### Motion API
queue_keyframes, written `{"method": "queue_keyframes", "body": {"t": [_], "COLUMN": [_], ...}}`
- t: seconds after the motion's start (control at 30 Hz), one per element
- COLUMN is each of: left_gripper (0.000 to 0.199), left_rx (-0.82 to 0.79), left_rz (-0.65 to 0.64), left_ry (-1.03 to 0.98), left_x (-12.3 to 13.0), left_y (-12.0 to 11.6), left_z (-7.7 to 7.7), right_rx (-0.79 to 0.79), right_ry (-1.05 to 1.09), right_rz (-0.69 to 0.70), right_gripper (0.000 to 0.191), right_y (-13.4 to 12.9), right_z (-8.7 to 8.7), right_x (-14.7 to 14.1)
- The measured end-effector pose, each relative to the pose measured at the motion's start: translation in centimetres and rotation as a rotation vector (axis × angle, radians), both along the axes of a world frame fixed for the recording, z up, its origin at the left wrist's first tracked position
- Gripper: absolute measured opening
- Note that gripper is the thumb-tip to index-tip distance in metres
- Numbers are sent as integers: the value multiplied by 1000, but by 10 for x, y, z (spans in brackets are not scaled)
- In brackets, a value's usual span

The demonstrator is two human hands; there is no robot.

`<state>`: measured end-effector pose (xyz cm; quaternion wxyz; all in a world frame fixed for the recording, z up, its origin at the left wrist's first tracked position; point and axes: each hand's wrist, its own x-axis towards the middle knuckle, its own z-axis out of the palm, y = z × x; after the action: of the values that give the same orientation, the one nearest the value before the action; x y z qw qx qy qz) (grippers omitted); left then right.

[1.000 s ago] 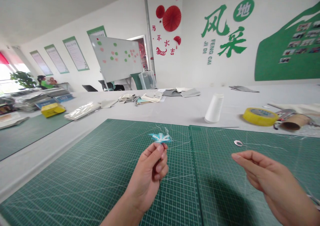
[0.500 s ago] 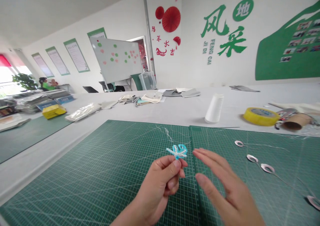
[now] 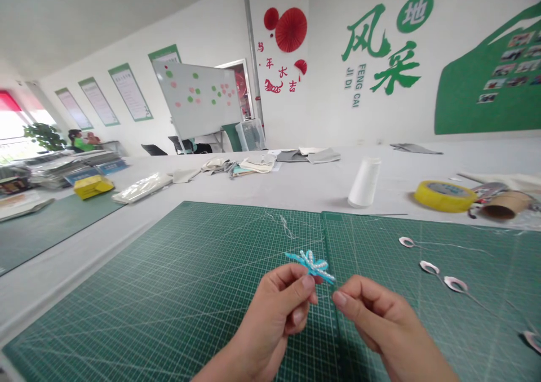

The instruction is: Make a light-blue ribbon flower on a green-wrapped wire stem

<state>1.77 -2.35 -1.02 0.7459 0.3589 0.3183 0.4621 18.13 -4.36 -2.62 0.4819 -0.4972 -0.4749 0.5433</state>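
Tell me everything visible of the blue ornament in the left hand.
The blue ornament is small and bright blue, with narrow loops and pointed ends fanning out, lined with white, pearl-like beads. The blue material cannot be made out. It is held above the green cutting mat, tilted down toward the right, pinched at its lower edge between thumb and fingers of the left hand. The right hand is close to its right tip; whether a thread joins them cannot be told.

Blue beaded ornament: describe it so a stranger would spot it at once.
Find the green cutting mats, then the left hand near where they meet. The blue beaded ornament is pinched in its fingertips, small and bright, with looped parts. Its rows of pearly white beads set it apart from the pale oval rings lying on the mat to the right.
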Motion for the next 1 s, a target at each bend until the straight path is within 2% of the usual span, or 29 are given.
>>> {"method": "queue_keyframes", "body": {"t": [0.53,0.73,1.0], "left_gripper": [18,9,10], "left_rx": [-22,-26,-60], "left_rz": [49,113,98], "left_ry": [80,5,-170], "left_x": [0,-6,-13], "left_y": [1,6,8], "left_z": [2,2,5], "right_rx": [-30,-37,-70], "right_ry": [-5,28,54], "right_rz": [24,32,-79], "right_gripper": [34,38,38], "right_y": [0,-1,8], "right_z": [6,7,0], "right_x": [6,8,26]}}
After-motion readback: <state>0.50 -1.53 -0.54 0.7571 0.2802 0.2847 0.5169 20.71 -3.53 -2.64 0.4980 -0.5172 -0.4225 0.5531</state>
